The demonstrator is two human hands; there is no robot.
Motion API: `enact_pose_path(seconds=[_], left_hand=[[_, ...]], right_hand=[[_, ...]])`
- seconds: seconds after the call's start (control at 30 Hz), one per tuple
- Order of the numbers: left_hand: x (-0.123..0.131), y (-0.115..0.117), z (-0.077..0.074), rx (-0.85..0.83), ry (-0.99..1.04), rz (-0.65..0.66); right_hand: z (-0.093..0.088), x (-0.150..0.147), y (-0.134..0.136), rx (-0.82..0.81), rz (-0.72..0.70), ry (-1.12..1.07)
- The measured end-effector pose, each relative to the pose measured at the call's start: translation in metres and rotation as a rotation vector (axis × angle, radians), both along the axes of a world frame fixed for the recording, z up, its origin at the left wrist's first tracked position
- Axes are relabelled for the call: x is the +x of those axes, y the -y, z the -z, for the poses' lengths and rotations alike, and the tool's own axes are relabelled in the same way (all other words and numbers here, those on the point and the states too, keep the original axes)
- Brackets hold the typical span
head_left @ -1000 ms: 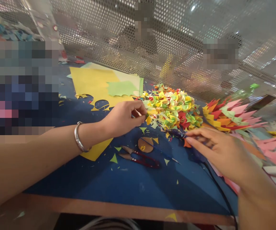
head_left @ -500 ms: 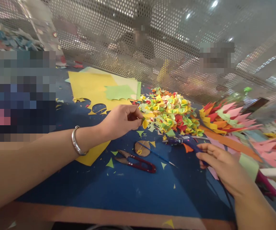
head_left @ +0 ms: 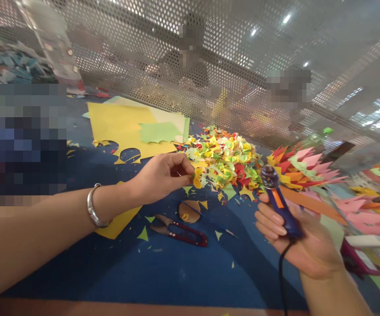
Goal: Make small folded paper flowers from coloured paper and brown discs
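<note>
My left hand (head_left: 163, 177), with a silver bracelet at the wrist, pinches a small yellow paper piece (head_left: 197, 179) between thumb and fingertips. It is beside a heap of small cut and curled paper pieces (head_left: 232, 151) in yellow, green, red and white. My right hand (head_left: 295, 232) is wrapped round the handle of a blue glue gun (head_left: 284, 215) with an orange part and a black cord, held above the table. Between the hands lie red-handled thread snips (head_left: 186, 232), a round brown disc (head_left: 190, 211) and a thin blue stick-like tool (head_left: 211, 218).
Yellow sheets with round cut-outs (head_left: 117, 123) lie behind my left hand. Layered pointed paper shapes (head_left: 303, 164) and pink paper (head_left: 361, 210) are at the right. A perforated metal screen (head_left: 137, 57) stands behind the blue table (head_left: 163, 281). A blurred person is at the left.
My right hand has lifted the glue gun off the table and turned it upright. My left hand stays by the heap, still pinching the yellow piece. The view has shifted slightly.
</note>
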State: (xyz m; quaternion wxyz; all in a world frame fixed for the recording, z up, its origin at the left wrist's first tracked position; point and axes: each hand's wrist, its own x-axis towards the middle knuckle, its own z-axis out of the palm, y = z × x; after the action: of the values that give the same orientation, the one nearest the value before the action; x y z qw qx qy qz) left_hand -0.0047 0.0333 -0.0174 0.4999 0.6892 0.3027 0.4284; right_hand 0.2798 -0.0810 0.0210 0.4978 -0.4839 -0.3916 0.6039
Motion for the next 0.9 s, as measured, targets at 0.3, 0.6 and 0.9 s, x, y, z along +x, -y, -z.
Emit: enact_pose_path(seconds=[0.3,0.6,0.9], left_hand=[[0.0,0.002,-0.001,-0.013,0.003,0.03],[0.001,0.003,-0.006,-0.059,0.1,0.129],[0.004,0.005,-0.007,-0.116,0.096,0.158]], right_hand=[[-0.013,-0.023,-0.01,0.103,0.03,-0.16],[-0.019,-0.037,-0.01,0.116,-0.096,-0.041],[-0.01,-0.041,-0.004,0.166,-0.12,-0.168]])
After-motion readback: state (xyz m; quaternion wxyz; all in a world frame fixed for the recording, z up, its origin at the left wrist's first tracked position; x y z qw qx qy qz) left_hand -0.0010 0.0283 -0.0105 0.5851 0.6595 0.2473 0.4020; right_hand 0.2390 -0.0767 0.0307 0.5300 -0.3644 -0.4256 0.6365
